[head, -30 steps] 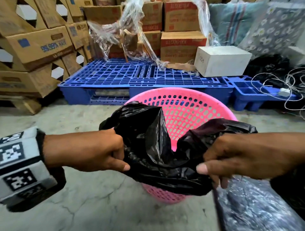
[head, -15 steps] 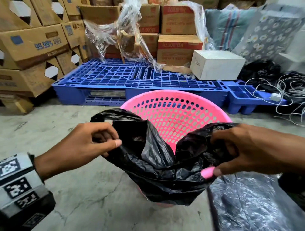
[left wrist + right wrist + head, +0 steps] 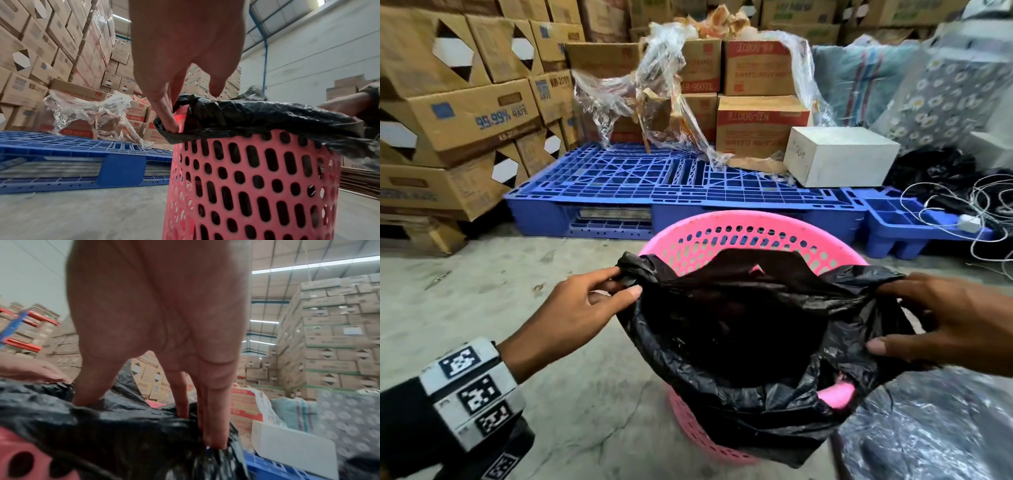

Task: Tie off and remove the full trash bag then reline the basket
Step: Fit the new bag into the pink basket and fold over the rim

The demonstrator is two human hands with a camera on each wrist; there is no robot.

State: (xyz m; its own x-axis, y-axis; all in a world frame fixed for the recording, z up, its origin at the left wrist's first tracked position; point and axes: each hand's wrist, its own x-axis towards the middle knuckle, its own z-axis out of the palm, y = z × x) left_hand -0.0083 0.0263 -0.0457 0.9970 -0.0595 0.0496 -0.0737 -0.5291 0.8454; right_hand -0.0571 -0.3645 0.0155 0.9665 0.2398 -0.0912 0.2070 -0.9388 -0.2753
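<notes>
A pink perforated basket (image 3: pixel 753 233) (image 3: pixel 255 186) stands on the concrete floor. A black trash bag (image 3: pixel 750 335) (image 3: pixel 267 116) (image 3: pixel 102 426) hangs inside it, its mouth spread wide over the near rim. My left hand (image 3: pixel 619 291) (image 3: pixel 174 123) pinches the bag's left edge between thumb and fingers. On the right edge, my right hand (image 3: pixel 880 322) (image 3: pixel 154 426) grips the bag, thumb below and fingers above. The far rim of the basket is bare pink.
A blue plastic pallet (image 3: pixel 654 185) lies just behind the basket, with cardboard boxes (image 3: pixel 465 113), torn clear wrap (image 3: pixel 654 102) and a white block (image 3: pixel 839 157) on or around it. Tangled cables (image 3: pixel 969 205) lie at the right. A shiny dark bag (image 3: pixel 928 428) sits at the lower right.
Both hands have moved apart and stretched the bag's mouth open. The bunched plastic now spreads over the basket's near rim.
</notes>
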